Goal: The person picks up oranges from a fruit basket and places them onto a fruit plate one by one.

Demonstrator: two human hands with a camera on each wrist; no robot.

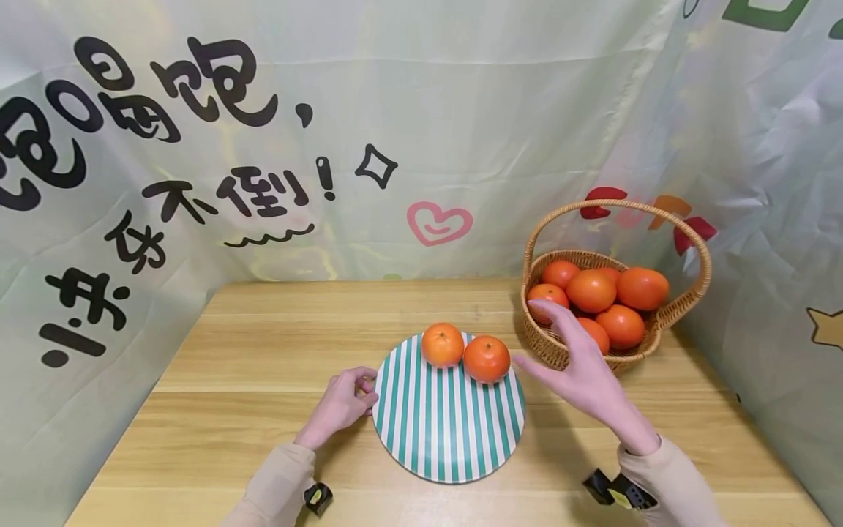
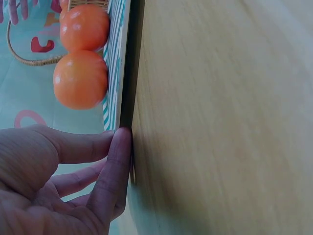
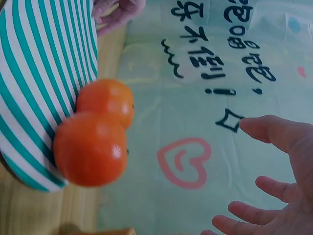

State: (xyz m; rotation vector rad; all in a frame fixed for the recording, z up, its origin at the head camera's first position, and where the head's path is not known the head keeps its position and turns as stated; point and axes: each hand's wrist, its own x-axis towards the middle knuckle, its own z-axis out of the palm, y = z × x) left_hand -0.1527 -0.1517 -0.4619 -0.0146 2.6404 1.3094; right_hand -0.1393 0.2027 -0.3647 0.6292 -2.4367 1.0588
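Observation:
A round plate (image 1: 451, 439) with green and white stripes lies on the table. Two mandarin oranges sit side by side at its far edge, the left one (image 1: 443, 345) touching the right one (image 1: 486, 359). At the plate's left rim, my left hand (image 1: 342, 401) pinches the edge between thumb and finger, as the left wrist view shows up close. My right hand (image 1: 586, 369) hovers between plate and basket, fingers spread and holding nothing. Behind it stands a wicker basket (image 1: 545, 347) with several more mandarins; the hand hides part of its near side.
The basket's tall arched handle (image 1: 688, 311) rises above the fruit at the right rear of the wooden table (image 1: 263, 351). Printed cloth (image 1: 514, 146) hangs close behind the table and along its sides.

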